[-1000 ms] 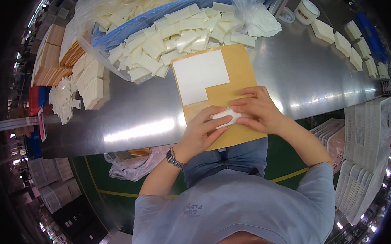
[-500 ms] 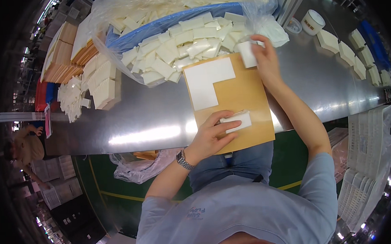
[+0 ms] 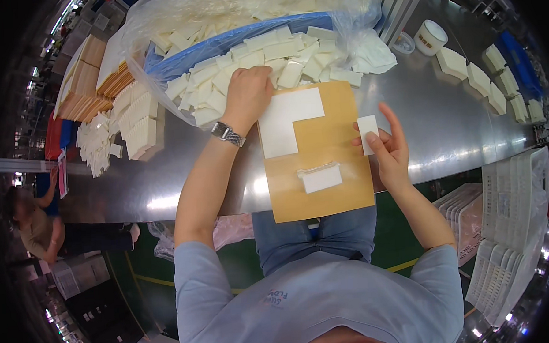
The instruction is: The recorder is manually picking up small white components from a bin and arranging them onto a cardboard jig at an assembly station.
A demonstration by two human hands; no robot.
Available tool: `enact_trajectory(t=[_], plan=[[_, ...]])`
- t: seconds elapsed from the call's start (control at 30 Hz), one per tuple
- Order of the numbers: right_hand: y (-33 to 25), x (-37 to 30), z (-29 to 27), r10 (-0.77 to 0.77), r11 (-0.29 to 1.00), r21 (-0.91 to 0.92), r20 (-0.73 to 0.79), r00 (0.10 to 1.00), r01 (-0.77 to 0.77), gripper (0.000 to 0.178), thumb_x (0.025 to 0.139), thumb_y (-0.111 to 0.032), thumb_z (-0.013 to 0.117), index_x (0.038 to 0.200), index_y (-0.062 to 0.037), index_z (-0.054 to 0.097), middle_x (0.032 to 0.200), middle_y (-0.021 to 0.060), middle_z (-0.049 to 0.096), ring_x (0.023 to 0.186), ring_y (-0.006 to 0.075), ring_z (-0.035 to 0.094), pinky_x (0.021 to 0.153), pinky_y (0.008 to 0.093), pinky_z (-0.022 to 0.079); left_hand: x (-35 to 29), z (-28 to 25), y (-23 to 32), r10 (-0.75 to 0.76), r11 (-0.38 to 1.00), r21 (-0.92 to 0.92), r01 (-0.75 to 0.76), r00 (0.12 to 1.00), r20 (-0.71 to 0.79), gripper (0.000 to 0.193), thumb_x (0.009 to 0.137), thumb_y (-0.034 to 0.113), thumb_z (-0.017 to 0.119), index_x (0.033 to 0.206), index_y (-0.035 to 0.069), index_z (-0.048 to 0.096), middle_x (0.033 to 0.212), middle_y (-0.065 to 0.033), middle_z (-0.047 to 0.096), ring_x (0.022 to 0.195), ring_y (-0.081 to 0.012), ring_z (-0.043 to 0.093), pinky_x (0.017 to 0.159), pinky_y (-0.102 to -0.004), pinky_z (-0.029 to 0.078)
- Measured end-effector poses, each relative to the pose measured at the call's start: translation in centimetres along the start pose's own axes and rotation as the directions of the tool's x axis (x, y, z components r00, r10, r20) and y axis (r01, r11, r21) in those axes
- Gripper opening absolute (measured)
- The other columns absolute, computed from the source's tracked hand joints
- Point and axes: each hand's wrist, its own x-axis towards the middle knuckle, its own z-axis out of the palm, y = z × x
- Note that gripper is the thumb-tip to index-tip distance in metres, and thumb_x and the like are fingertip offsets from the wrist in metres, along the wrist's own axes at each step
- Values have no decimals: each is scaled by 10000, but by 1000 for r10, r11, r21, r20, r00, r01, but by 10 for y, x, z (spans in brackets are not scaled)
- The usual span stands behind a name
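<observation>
A tan rectangular sheet lies at the table's front edge, partly overhanging it. An L-shaped white patch covers its upper left. Lower down on the sheet sits a small white block with an uneven upper edge. My right hand, at the sheet's right edge, grips a thin white rectangular block between thumb and fingers, its index finger raised. My left hand reaches over the sheet's top left corner into a heap of white blocks. Its fingers bend downward, their tips hidden.
Clear plastic and a blue liner surround the heap. Stacked tan sheets and rows of white blocks stand left. A white tub and more block rows are right. White crates stand by the table; another person is far left.
My left hand has left the small block on the sheet and moved up to the heap. My right hand has come down from the sheet's upper right corner, still holding its white block.
</observation>
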Motion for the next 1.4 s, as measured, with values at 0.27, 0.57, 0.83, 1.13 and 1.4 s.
enact_trajectory(t=[0.27,0.57,0.83,1.13,1.4], plan=[[27,-7,-13,147,984,111,-64,987,-140,446,1031,-83,568,1421,-99,354,1100,145,683,888,148,666,776,256,531,-64,-48,43,-187,769,-639,8,959,-214,157,942,17,610,1091,2,656,1074,-160,666,983,-285,649,925,-338,496],[30,-6,-10,59,996,-69,-3,998,-60,375,861,-42,780,1036,-105,455,1068,26,563,980,91,585,845,229,492,-148,-56,128,51,759,-648,-68,998,-45,317,769,24,817,1022,89,636,1262,-154,699,1232,-352,635,1086,-517,384],[29,-6,-9,151,988,-2,-51,987,-152,269,871,-1,750,1044,-49,550,1240,98,629,903,92,628,771,221,506,-146,-38,139,171,845,-512,-154,985,-15,301,793,38,808,1070,104,711,1279,-122,699,1279,-330,615,1152,-555,318],[10,-29,-7,-314,839,-329,358,879,433,397,789,7,801,1138,-29,615,1248,158,655,1101,268,595,918,373,496,-157,-15,132,6,691,-722,-11,1000,-10,426,810,3,786,1214,57,663,1256,-144,653,1117,-296,667,888,-354,562],[7,-26,12,-353,654,-453,526,774,606,523,770,-54,856,1207,-94,572,1216,63,714,1060,257,552,918,362,466,-168,-3,129,-125,571,-812,123,990,62,614,791,61,809,1339,48,530,1269,-147,653,1191,-318,634,1004,-393,506]])
